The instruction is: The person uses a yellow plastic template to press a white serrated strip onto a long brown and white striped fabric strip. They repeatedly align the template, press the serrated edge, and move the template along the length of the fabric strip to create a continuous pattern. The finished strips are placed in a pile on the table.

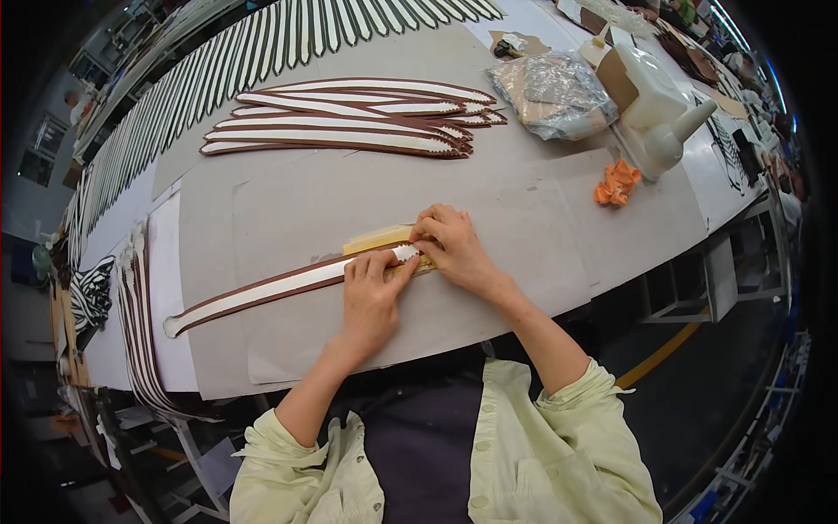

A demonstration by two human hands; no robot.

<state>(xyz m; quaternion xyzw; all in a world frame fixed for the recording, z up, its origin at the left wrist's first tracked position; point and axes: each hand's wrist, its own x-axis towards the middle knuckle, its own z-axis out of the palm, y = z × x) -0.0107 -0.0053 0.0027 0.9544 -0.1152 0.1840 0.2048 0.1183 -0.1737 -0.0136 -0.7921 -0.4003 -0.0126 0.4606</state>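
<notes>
Head view | your left hand [371, 293] lies flat on the long brown-and-white strip [279, 286] on the bench [541, 236] | your right hand [454, 249] pinches its zigzag end over a yellow pad [377, 237] | a pile of strips [349, 122] looks finished; this one isn't.

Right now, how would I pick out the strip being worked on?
On the grey table, find the lone brown-edged white strip nearest the person. Unlike the stacked strips farther back, its zigzag end lies on a yellow pad under both hands.
</notes>
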